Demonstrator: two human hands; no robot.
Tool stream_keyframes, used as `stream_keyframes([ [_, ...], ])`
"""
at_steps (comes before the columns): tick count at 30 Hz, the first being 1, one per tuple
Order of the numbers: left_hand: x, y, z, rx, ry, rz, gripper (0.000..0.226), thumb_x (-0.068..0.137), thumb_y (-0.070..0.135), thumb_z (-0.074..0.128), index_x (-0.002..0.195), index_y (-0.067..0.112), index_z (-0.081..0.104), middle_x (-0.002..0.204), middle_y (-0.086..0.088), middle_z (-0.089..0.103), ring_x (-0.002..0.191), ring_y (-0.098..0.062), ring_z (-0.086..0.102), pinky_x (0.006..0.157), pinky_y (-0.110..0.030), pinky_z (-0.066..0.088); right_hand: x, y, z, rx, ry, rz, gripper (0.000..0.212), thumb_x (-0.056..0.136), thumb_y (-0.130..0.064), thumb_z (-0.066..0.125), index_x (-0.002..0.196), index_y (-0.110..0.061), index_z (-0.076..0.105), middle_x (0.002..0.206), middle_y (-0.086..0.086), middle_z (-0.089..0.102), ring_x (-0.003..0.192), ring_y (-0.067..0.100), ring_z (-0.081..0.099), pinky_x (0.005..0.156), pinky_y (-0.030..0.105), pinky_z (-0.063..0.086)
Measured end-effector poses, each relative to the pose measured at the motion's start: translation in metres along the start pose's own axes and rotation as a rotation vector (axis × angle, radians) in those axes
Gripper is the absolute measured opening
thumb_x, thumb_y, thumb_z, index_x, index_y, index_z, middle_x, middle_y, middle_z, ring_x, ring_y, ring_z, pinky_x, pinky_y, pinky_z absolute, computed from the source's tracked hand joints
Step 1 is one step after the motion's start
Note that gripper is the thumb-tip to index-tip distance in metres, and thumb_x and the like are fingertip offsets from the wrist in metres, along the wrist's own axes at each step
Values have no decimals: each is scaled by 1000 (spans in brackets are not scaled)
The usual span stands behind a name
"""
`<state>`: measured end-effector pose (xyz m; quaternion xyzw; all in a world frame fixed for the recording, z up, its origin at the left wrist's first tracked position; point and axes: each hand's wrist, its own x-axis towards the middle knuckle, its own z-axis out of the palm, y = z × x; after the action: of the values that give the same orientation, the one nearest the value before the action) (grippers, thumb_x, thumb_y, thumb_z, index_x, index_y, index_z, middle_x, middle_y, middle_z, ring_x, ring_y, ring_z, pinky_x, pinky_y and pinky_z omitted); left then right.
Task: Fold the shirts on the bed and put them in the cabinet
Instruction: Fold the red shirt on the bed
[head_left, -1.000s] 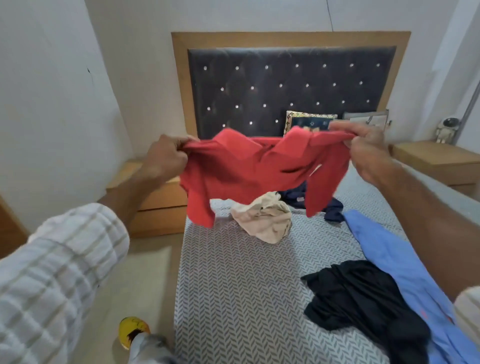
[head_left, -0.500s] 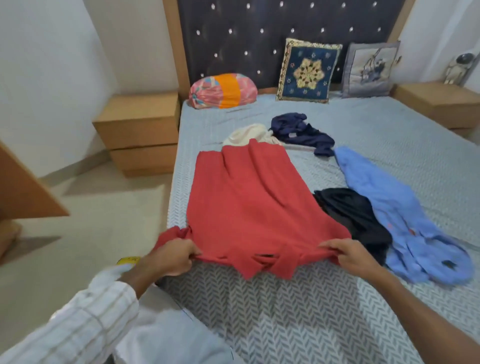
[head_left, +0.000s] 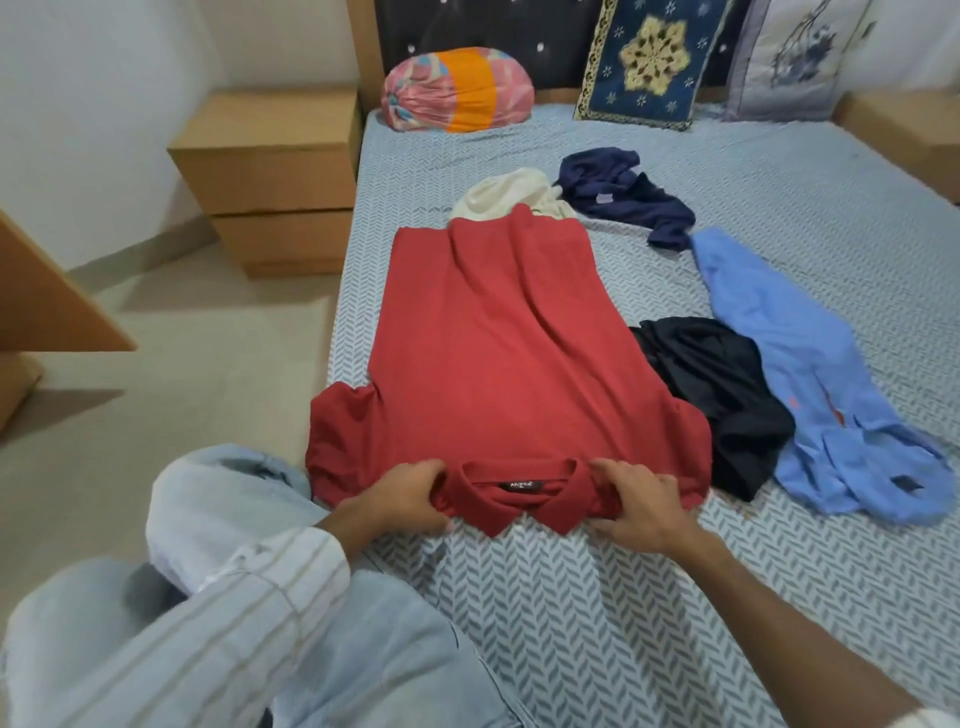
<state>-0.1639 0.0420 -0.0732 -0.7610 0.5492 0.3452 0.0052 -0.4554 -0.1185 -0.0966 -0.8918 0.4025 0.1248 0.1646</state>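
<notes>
A red polo shirt (head_left: 498, 353) lies spread flat on the bed (head_left: 597, 597), collar toward me with a black label showing. My left hand (head_left: 405, 499) grips the shirt at the left side of the collar. My right hand (head_left: 636, 506) holds the right side of the collar, fingers curled over the fabric. Crumpled on the bed are a black shirt (head_left: 722, 395) right of the red one, a light blue shirt (head_left: 821, 384) further right, a navy shirt (head_left: 623, 195) and a cream shirt (head_left: 511, 197) beyond it.
A wooden nightstand (head_left: 275, 176) stands left of the bed, another (head_left: 904, 124) at the far right. A pink-orange bolster (head_left: 457, 88) and two cushions (head_left: 649, 62) lean on the headboard. A wooden panel edge (head_left: 47, 301) juts in at the left.
The red shirt went from held up in the air to laid flat on the bed. My hands slid inward from the shoulders to the collar.
</notes>
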Motion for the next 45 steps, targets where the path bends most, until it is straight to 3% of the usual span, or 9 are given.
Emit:
stream_keyframes([
  [4,5,13,4,-124,34,52,32,75,14,73,105,17,62,88,3,66,83,-17,63,73,-30,48,6,-6,7,254,74,18,40,75,-23,67,111,-39,61,106,-13,67,105,19,62,85,36,38],
  [7,5,15,4,-132,-28,137,25,71,8,69,77,32,67,71,10,66,66,-5,61,67,-26,52,-2,14,16,436,255,-159,30,62,-12,63,76,-35,50,71,-14,54,68,12,55,64,33,44],
  [15,2,28,19,202,-272,246,26,68,7,63,87,26,64,75,7,62,73,-17,59,69,-35,54,-34,33,45,1,157,-311,29,59,-23,63,87,-31,66,82,-14,48,75,16,53,63,31,37],
  [18,5,32,20,216,-321,250,25,66,13,65,89,22,67,74,8,62,70,-16,58,67,-33,55,-38,32,33,182,105,-295,28,61,-30,58,87,-32,70,84,-19,56,79,7,53,72,32,44],
  [23,19,48,15,103,-129,313,27,66,32,57,88,24,70,77,12,64,74,-13,60,72,-29,52,-20,61,7,556,607,137,21,78,-4,67,93,-19,72,98,-3,64,87,14,63,83,27,51],
  [28,43,105,27,91,-62,455,29,85,45,67,101,20,65,88,8,56,90,-18,58,76,-28,44,17,97,-25,694,522,469,56,81,-20,76,133,-14,55,116,4,60,101,21,58,90,39,50],
  [32,49,139,46,246,-177,523,73,65,76,71,116,25,60,104,6,57,97,-17,52,78,-35,48,36,102,-31,535,418,526,23,77,-40,77,87,-21,69,81,0,67,79,21,64,75,41,54],
  [37,43,163,78,372,-191,607,18,85,23,66,96,13,55,106,-9,59,95,-33,60,67,-38,46,25,114,-37,878,559,456,24,91,-19,58,72,-15,44,66,2,40,60,13,36,56,32,29],
  [45,47,189,70,33,-239,579,4,93,12,59,96,10,60,99,-10,66,94,-28,61,74,-32,44,5,143,-60,788,725,417,27,93,-16,62,76,-17,42,65,-1,39,53,4,35,52,22,31],
])
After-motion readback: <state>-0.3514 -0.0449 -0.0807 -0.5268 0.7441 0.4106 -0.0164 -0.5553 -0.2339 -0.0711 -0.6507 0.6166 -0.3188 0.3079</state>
